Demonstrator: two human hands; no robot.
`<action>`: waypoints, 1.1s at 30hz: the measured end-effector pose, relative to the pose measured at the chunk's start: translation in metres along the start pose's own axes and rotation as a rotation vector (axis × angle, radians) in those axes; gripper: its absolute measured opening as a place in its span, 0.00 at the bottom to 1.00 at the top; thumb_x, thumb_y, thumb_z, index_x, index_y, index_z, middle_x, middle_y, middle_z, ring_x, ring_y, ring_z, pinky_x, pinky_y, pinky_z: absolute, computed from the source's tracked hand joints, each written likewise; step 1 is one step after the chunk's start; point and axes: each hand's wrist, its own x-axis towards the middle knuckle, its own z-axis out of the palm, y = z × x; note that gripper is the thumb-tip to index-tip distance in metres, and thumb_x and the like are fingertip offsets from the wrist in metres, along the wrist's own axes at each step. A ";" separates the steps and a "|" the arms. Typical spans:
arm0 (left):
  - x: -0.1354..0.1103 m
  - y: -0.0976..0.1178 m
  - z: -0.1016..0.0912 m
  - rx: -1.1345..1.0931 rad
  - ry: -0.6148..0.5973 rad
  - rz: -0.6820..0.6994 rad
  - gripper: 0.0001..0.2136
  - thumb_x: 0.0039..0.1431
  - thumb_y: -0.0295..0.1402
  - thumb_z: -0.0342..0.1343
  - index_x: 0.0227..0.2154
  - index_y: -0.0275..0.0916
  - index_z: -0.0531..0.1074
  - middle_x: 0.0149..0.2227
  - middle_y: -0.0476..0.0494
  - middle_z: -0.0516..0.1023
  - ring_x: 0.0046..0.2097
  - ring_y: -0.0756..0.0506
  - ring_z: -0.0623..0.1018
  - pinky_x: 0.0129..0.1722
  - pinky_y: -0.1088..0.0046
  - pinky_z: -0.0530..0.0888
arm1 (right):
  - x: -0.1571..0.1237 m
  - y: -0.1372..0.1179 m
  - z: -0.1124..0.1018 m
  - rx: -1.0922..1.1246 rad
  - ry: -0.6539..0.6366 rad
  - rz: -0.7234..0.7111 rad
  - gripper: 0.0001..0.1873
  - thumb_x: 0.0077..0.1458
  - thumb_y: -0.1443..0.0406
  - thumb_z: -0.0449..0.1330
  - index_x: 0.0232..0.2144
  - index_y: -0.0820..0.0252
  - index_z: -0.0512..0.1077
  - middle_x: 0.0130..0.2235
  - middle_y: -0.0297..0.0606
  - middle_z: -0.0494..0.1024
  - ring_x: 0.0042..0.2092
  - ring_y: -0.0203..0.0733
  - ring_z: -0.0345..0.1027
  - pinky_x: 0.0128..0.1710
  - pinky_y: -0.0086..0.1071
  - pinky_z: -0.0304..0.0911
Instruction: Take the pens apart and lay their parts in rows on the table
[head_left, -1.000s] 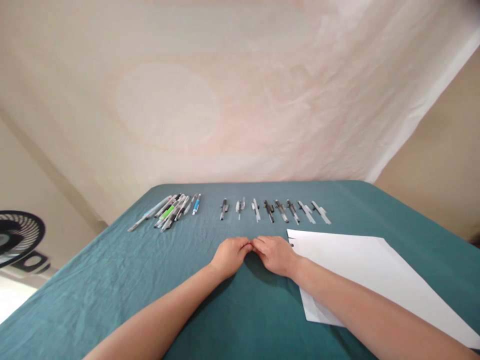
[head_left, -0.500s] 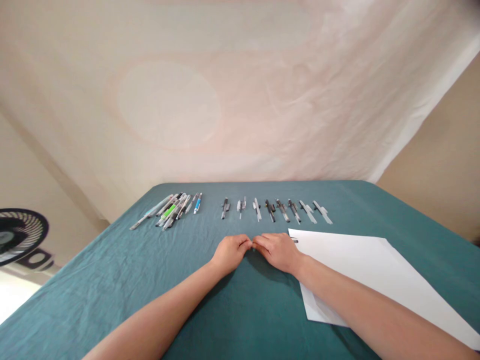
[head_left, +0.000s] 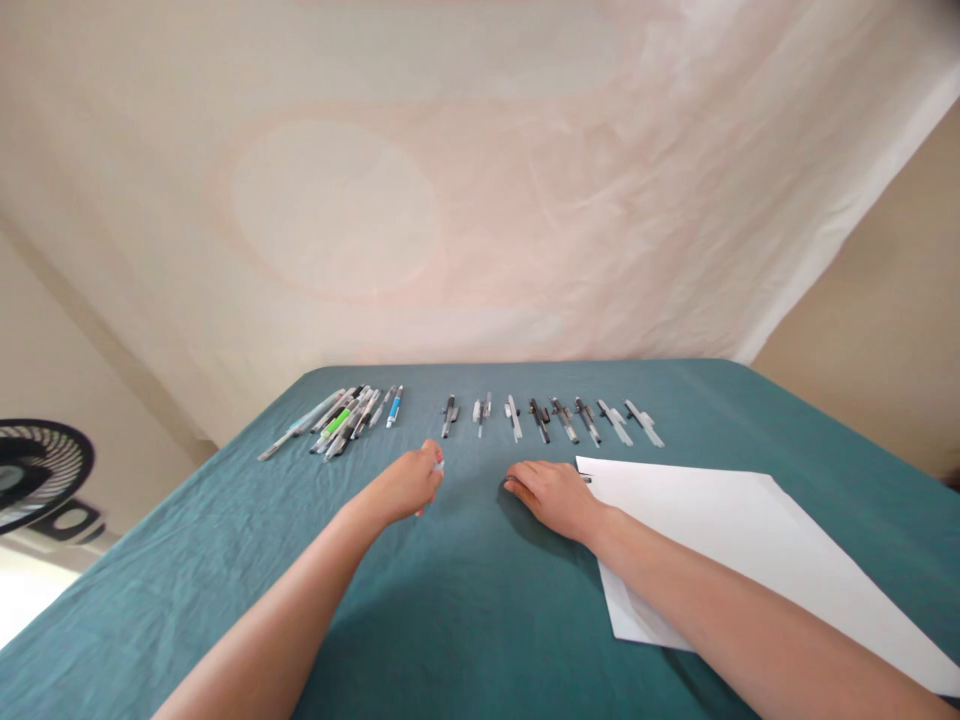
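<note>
My left hand [head_left: 411,482] is raised a little over the cloth, its fingers closed on a small clear piece that looks like a pen cap [head_left: 440,466]; most of it is hidden. To the right, my right hand [head_left: 551,492] rests low over the cloth with its fingers curled round a pen [head_left: 586,479]. Only the pen's dark end pokes out past the hand, close to the paper's corner. Beyond both hands lies a row of several pens [head_left: 541,421], many with a cap beside the barrel.
A heap of pens [head_left: 345,422], one bright green, lies at the back left, with a blue pen [head_left: 395,407] at its edge. White paper [head_left: 712,540] lies under my right forearm. Green cloth [head_left: 450,620] covers the table. A black fan [head_left: 45,470] stands off to the left.
My left hand has drawn away from my right hand, to the left and slightly up, with the small clear piece in its fingers. My right hand has hardly moved.
</note>
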 end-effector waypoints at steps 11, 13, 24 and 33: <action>-0.004 -0.008 -0.009 0.122 -0.133 -0.179 0.14 0.47 0.26 0.46 0.40 0.33 0.62 0.15 0.47 0.71 0.13 0.46 0.69 0.18 0.75 0.60 | 0.001 0.000 0.003 0.049 0.019 -0.010 0.16 0.62 0.58 0.43 0.41 0.57 0.67 0.38 0.41 0.75 0.44 0.40 0.67 0.42 0.31 0.57; -0.005 -0.009 -0.006 0.135 -0.137 -0.105 0.12 0.49 0.28 0.46 0.39 0.35 0.62 0.18 0.47 0.72 0.14 0.47 0.68 0.18 0.75 0.59 | 0.001 0.001 0.004 0.036 0.019 -0.022 0.16 0.62 0.58 0.43 0.42 0.57 0.67 0.38 0.41 0.75 0.44 0.40 0.67 0.41 0.31 0.58; -0.001 0.010 0.000 0.111 0.180 0.112 0.11 0.50 0.40 0.53 0.34 0.38 0.67 0.25 0.47 0.72 0.28 0.47 0.72 0.26 0.76 0.61 | 0.005 -0.003 -0.014 0.250 0.240 0.010 0.14 0.62 0.63 0.43 0.42 0.60 0.66 0.40 0.45 0.70 0.44 0.43 0.63 0.43 0.36 0.58; -0.003 0.055 0.044 -0.892 0.081 0.208 0.19 0.51 0.42 0.55 0.44 0.38 0.73 0.30 0.46 0.75 0.26 0.52 0.67 0.24 0.78 0.62 | 0.001 -0.025 -0.046 1.440 -0.257 0.291 0.20 0.57 0.50 0.47 0.38 0.60 0.66 0.24 0.30 0.63 0.22 0.29 0.50 0.19 0.22 0.46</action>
